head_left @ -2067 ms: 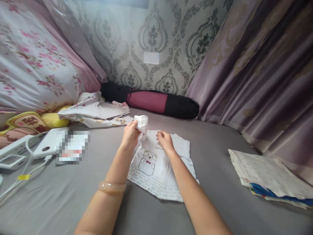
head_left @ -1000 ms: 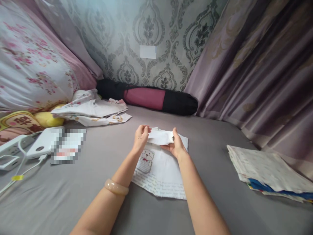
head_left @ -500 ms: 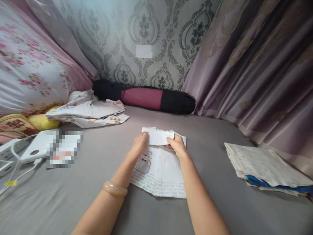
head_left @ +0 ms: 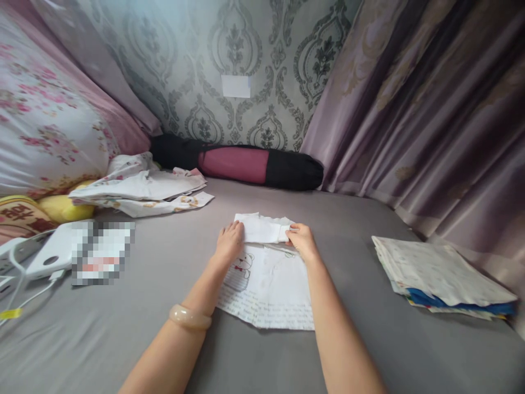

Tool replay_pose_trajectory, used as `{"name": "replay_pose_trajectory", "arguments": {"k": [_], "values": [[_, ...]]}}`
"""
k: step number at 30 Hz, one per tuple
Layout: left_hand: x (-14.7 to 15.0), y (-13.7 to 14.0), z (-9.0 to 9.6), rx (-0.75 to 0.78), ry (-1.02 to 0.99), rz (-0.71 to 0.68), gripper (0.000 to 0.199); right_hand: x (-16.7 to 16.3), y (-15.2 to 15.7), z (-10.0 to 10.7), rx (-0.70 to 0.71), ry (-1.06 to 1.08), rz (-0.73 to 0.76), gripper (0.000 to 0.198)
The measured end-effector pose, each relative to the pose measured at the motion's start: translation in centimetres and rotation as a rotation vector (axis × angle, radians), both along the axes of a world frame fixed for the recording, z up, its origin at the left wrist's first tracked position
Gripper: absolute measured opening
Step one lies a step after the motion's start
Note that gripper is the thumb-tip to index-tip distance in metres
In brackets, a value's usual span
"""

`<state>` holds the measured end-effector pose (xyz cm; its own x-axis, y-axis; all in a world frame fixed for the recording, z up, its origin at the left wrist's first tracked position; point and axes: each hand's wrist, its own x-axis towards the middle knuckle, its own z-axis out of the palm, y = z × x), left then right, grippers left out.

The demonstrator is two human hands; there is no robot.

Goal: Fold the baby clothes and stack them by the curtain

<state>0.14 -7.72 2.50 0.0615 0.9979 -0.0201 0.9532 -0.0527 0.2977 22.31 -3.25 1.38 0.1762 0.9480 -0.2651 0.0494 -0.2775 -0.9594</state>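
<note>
A small white shirt (head_left: 283, 284) with a bear print and rows of faint lettering lies spread on the grey sheet in front of me. Its upper part carries a folded-over white strip (head_left: 260, 229), perhaps a sleeve. My left hand (head_left: 230, 241) rests on the left end of this strip, fingers stretched out over the cloth. At the strip's right end, my right hand (head_left: 301, 241) pinches the fabric between thumb and fingers. Both forearms partly cover the shirt's sides. A pale bangle (head_left: 190, 317) circles my left forearm.
White printed clothes (head_left: 151, 189) lie in a loose pile at back left. A folded stack of cloths (head_left: 438, 273) sits at right. A white power bank (head_left: 59, 249) with cables lies left, beside a blurred-out packet (head_left: 104, 251). A black and maroon long bag (head_left: 233, 164) lines the wall.
My right hand has shifted slightly to the right along the strip, its thumb now at the strip's end. My left hand stays at the left end. The view has turned a little.
</note>
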Motion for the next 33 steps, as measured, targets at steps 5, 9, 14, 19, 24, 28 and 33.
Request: {"name": "replay_pose_trajectory", "arguments": {"k": [5, 9, 14, 19, 24, 28, 33], "values": [[0.6, 0.2, -0.4, 0.115, -0.055, 0.013, 0.053, -0.1, -0.6, 1.3, 0.055, -0.316, -0.051, 0.035], [1.6, 0.4, -0.5, 0.191, -0.097, -0.060, 0.045, -0.9, -1.8, 3.0, 0.155, -0.751, 0.018, 0.029], [3.5, 0.9, 0.7, 0.162, -0.090, -0.152, 0.039, -2.6, -3.1, 3.5, 0.268, -1.017, 0.154, 0.037], [5.1, 2.0, 0.6, 0.154, -0.060, -0.197, 0.038, -4.2, -3.8, 2.2, 0.361, -1.179, 0.390, 0.046], [5.4, 2.1, -1.4, 0.215, -0.002, -0.108, 0.045, -5.0, -4.0, 1.0, 0.334, -1.229, 0.466, 0.051], [4.9, 1.7, -1.9, 0.211, 0.016, -0.079, 0.049, -5.1, -3.9, 0.5, 0.275, -1.223, 0.484, 0.053], [4.7, 1.7, -2.0, 0.176, -0.027, -0.073, 0.051, -5.1, -3.8, 0.2, 0.248, -1.211, 0.490, 0.053]]}}
